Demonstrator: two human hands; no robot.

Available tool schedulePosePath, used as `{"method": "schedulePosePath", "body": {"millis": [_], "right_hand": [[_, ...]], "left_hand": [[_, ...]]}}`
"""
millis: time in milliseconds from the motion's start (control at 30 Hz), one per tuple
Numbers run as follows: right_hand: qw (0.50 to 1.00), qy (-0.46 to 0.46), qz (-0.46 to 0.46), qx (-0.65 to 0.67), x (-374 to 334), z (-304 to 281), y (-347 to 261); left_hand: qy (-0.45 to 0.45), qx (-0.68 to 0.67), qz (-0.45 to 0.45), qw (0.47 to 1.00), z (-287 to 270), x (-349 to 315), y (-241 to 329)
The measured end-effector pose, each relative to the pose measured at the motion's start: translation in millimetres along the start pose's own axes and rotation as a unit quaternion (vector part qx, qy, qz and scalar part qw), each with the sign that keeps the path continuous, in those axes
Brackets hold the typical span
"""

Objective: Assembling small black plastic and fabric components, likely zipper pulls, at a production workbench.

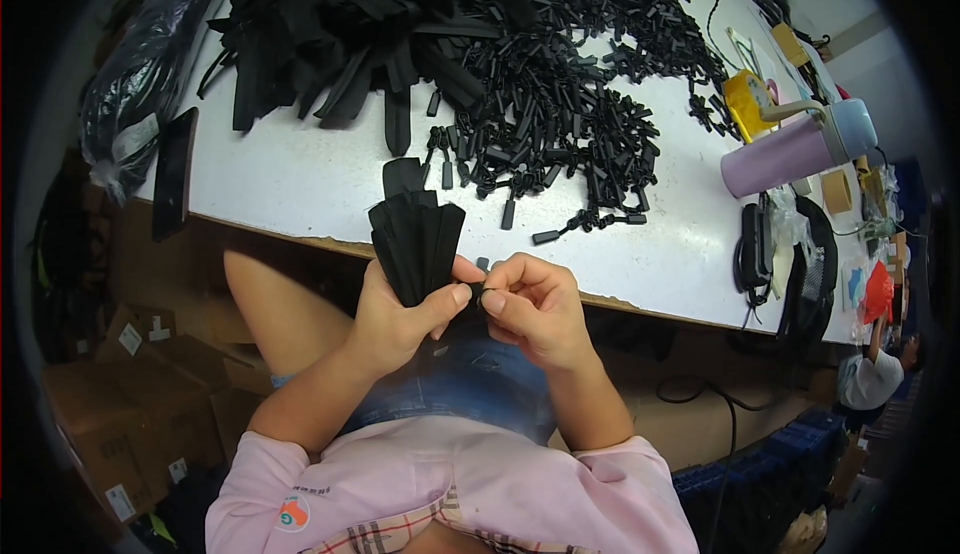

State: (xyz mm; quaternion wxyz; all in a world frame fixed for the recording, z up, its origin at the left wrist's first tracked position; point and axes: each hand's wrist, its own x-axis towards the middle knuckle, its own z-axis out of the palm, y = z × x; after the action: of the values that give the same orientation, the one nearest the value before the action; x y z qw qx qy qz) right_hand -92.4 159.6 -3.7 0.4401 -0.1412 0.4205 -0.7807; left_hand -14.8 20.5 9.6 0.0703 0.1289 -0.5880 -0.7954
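While your left hand [400, 319] grips a fanned bundle of black straps [415, 239] just in front of the table [300, 179] edge, your right hand [530, 304] pinches a small black clip [478, 294] against it, fingers closed. Behind lies a pile of black clips [560, 84], and further right a lilac bottle [790, 149].

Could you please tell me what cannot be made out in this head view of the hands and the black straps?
- Small black part pinched between left hand and right hand: fingertips cover it, kind unclear.
- Fanned black straps: lower ends hidden in the left hand's grip.
- Pile of black clips: single pieces too small and tangled.
- Lilac bottle: bent by the fisheye rim.
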Motion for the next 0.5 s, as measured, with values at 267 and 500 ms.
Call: {"method": "schedulePosePath", "body": {"millis": [267,500], "right_hand": [[0.976,0.082,-0.122,-0.164,-2.2,8.2,11.4],[0.992,0.077,-0.024,-0.1,-4.5,10.5,6.6]], "left_hand": [[0.03,-0.047,-0.027,0.998,3.3,2.9,-2.9],[0.018,-0.048,-0.057,0.997,0.7,3.5,-2.8]]}}
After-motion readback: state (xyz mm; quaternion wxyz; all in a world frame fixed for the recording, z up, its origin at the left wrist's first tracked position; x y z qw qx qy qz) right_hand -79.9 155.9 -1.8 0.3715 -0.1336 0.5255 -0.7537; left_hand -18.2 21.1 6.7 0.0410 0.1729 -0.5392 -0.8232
